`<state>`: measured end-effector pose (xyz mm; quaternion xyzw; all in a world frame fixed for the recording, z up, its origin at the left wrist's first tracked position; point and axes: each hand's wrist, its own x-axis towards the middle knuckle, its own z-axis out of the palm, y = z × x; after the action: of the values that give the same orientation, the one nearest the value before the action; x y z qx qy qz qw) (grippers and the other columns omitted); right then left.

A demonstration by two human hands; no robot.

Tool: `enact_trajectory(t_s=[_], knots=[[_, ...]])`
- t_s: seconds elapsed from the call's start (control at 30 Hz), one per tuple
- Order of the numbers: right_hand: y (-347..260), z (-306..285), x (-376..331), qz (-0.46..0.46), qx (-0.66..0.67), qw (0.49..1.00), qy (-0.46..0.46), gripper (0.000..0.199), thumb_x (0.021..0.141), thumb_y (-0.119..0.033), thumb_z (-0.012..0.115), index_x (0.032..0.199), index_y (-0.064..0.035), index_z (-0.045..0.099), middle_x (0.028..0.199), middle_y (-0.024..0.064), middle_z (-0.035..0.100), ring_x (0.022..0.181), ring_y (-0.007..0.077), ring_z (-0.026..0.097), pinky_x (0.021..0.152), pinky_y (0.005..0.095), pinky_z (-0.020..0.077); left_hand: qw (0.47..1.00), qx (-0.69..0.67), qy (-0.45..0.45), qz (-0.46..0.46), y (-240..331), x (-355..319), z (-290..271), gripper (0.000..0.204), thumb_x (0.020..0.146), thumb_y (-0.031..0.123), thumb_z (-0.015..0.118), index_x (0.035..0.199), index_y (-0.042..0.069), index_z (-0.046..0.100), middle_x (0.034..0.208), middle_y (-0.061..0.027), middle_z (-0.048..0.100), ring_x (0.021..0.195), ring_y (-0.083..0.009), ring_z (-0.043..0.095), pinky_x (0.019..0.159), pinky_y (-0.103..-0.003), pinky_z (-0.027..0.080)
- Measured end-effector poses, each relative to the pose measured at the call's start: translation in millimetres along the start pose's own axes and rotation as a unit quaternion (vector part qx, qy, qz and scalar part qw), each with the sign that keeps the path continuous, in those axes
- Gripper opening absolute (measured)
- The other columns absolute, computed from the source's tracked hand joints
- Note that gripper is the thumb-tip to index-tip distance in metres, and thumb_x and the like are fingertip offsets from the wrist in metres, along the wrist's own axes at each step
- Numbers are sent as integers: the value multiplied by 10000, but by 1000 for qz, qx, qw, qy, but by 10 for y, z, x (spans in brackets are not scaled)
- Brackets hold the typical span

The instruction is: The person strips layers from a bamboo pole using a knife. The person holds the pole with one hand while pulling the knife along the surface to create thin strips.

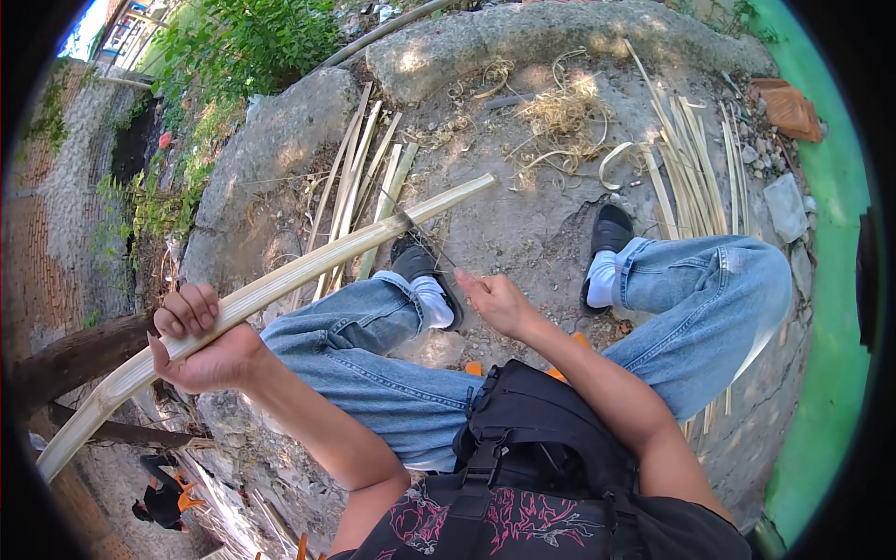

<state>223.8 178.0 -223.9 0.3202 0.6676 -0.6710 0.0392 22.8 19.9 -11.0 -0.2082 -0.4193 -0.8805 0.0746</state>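
A long pale split bamboo piece (pixel 313 262) slants across from the lower left to the upper middle. My left hand (pixel 210 345) is closed around its lower part, fingers curled over the top. In my right hand (pixel 499 303) is a thin dark knife (pixel 431 245), its handle hidden by the fingers. The blade lies across the bamboo near its far end, touching it. Both knees, in blue jeans, are spread to either side of my hands.
Bamboo strips (pixel 345 187) lie beyond my left foot; another bundle (pixel 686 168) lies at the right. Curled shavings (pixel 565 107) are heaped ahead near a stone kerb (pixel 560 42). A green wall (pixel 821 280) bounds the right. Another person (pixel 165 497) is at the lower left.
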Motion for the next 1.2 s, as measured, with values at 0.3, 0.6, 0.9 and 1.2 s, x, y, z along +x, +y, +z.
enact_trajectory(t_s=[0.3,0.6,0.9,1.2], knots=[[-135,-172,14,0,-169,984,61,689,822,-609,499,580,36,536,528,204,532,525,328,554,549,399,435,1000,2,12,-3,-73,28,-11,314,805,271,499,623,142,276,577,3,239,529,-114,246,502,-265,210],[17,-72,-31,35,-29,999,15,718,876,-582,417,544,46,516,462,153,465,473,242,472,503,388,388,999,18,5,-33,-56,40,-36,329,824,166,423,567,165,216,512,23,190,452,-88,184,454,-246,177],[-40,81,-110,-55,-31,998,-15,628,918,-471,434,534,26,447,451,54,362,481,134,341,460,348,305,997,53,49,-2,-52,-9,43,315,810,132,401,566,167,205,509,25,184,441,-85,170,443,-244,156],[-24,158,-83,-73,-30,997,-6,650,905,-497,433,539,37,492,443,119,382,452,184,355,461,363,323,992,91,85,10,-57,-40,189,318,823,145,374,564,171,191,510,25,173,436,-88,160,438,-251,154]])
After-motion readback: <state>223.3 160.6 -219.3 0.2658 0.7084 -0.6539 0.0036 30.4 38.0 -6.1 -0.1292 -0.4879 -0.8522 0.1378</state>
